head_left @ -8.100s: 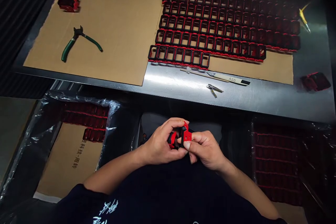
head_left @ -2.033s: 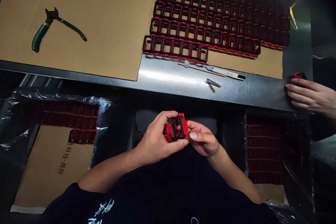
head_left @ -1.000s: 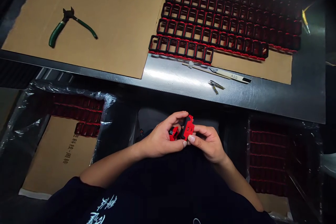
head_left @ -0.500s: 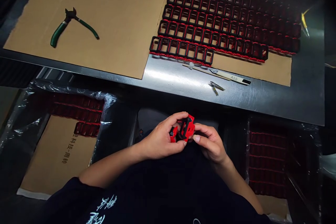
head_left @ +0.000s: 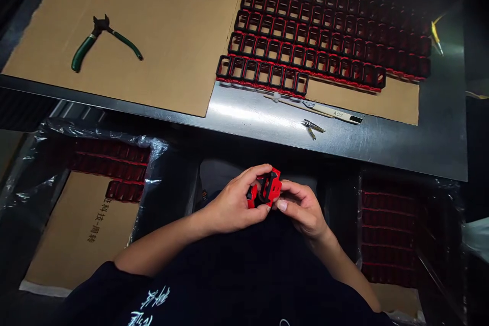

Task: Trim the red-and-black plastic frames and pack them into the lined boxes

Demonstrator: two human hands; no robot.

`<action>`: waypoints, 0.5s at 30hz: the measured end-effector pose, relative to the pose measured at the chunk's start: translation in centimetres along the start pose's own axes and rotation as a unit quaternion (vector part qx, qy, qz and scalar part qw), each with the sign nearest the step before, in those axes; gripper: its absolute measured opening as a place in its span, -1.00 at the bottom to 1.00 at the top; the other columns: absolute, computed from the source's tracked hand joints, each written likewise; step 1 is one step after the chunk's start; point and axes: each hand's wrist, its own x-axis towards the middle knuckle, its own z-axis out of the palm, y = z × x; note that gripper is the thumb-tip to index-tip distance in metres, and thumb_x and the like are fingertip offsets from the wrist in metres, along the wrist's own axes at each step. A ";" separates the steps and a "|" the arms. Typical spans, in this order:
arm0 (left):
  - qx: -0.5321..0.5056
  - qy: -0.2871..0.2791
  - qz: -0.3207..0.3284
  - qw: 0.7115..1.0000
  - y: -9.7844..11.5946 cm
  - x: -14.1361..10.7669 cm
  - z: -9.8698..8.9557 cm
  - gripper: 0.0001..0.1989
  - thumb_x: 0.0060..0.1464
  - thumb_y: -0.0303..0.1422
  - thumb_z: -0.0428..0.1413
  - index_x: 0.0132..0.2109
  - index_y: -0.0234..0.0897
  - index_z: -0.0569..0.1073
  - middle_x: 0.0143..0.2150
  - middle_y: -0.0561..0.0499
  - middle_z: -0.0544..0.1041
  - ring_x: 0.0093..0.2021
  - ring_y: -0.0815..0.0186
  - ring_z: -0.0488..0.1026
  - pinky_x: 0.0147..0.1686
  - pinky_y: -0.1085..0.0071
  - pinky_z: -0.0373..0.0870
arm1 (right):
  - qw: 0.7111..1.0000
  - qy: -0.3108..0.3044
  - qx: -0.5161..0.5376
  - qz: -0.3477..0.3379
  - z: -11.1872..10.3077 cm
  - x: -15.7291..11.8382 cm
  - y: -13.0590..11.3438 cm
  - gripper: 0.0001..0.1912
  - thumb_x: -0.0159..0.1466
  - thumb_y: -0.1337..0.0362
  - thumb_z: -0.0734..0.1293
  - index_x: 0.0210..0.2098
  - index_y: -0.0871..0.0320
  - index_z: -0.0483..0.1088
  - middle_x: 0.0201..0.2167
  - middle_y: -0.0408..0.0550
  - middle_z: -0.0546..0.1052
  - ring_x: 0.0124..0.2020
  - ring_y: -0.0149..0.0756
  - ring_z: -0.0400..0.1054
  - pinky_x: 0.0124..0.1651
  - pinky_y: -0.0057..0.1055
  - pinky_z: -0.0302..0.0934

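A red and black plastic part (head_left: pixel 273 187) is held in front of the dark shirt, below the table's front edge. My left hand (head_left: pixel 244 198) grips it from the left, thumb and fingers curled round its frame. At its right side is my right hand (head_left: pixel 303 209), with thumb and index finger closed together at the part's lower right edge. Whatever lies between those fingertips is too small to make out. Rows of similar red and black frames (head_left: pixel 273 51) stand on the table beyond the hands.
On the metal table (head_left: pixel 244 122) lie green-handled pliers (head_left: pixel 84 52), a white knife marked A55 (head_left: pixel 336 112), small nippers (head_left: pixel 313 128) and a yellow-handled tool (head_left: pixel 436 35). Plastic-lined bins holding red parts (head_left: pixel 128 191) (head_left: pixel 387 234) flank the body.
The view has shifted slightly. My right thumb and index finger have moved a little left and down along the part, while my left hand keeps its hold.
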 end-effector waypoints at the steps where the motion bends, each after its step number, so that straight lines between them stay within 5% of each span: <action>1: 0.003 -0.003 0.002 1.000 -0.1 0.0 0.0 -0.34 -0.02 -0.46 0.19 0.26 -0.19 0.30 0.19 -0.13 0.50 0.07 0.16 0.55 0.08 0.23 0.54 | 1.000 0.001 -0.005 0.003 0.0 0.0 0.0 -0.74 0.21 0.17 0.53 -0.10 -0.01 0.63 -0.27 -0.12 0.64 -0.32 -0.34 0.52 -0.19 -0.42 0.42; 10: 0.031 -0.019 0.038 0.999 -0.5 0.2 -0.3 -0.31 -0.02 -0.47 0.18 0.29 -0.18 0.29 0.20 -0.12 0.48 0.14 0.16 0.50 0.17 0.20 0.47 | 0.998 0.034 -0.050 -0.011 0.6 0.4 0.0 -0.88 0.20 0.23 0.55 -0.24 -0.02 0.65 -0.30 -0.15 0.67 -0.26 -0.31 0.56 -0.12 -0.41 0.44; 15: -0.055 -0.048 -0.071 0.995 -0.1 0.3 -0.6 -0.23 -0.01 -0.39 0.22 0.36 -0.20 0.22 0.16 -0.19 0.49 -0.09 0.23 0.55 -0.24 0.39 0.55 | 0.993 0.042 -0.106 -0.043 0.4 0.3 -0.2 -0.92 0.23 0.21 0.53 -0.25 -0.04 0.66 -0.30 -0.15 0.66 -0.24 -0.30 0.54 -0.12 -0.41 0.41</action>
